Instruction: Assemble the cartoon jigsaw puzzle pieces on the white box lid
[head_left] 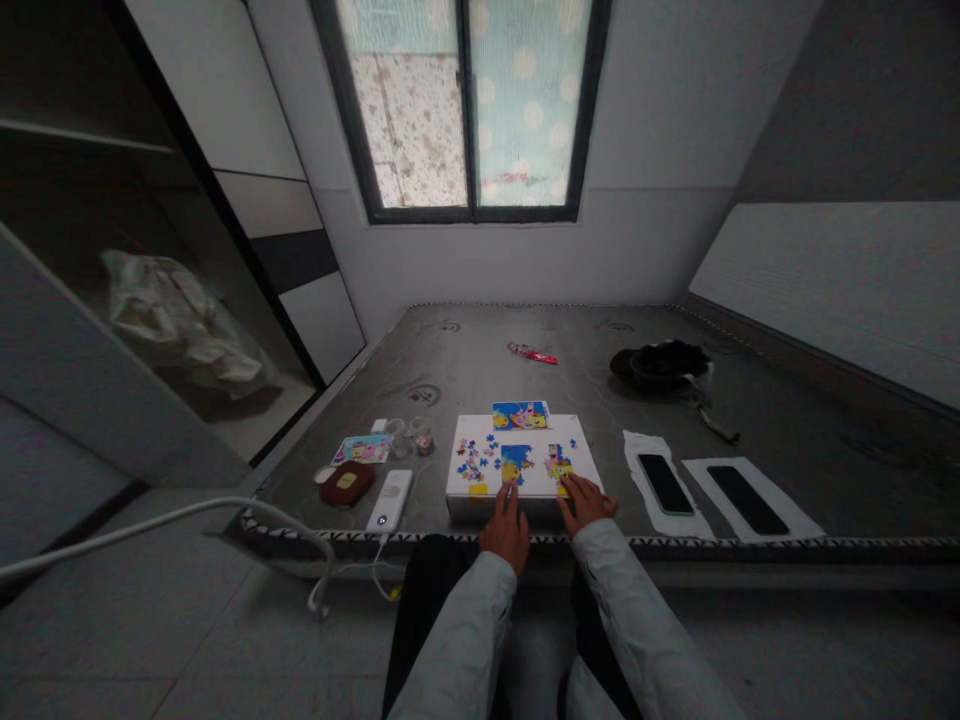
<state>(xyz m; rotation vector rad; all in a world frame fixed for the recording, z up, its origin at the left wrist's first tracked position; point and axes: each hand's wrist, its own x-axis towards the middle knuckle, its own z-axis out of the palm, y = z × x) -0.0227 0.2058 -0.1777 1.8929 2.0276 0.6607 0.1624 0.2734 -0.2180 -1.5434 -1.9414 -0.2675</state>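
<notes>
On a white box [465, 508], a partly joined blue-and-yellow jigsaw section [514, 464], straight-edged at left and jagged at right, lies flat between scattered loose jigsaw pieces [472, 463] and a smaller multicoloured jigsaw section [558, 463], with a cartoon picture card [520, 416] at the box's far edge.

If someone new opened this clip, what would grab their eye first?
Probably the bright window at top centre, which stands out against the dim room. Below it, the white box near the front edge of the grey mattress draws the eye, with colourful puzzle pieces on top and the left hand and right hand at its near side. To its right, two dark phones lie on white sheets.
</notes>
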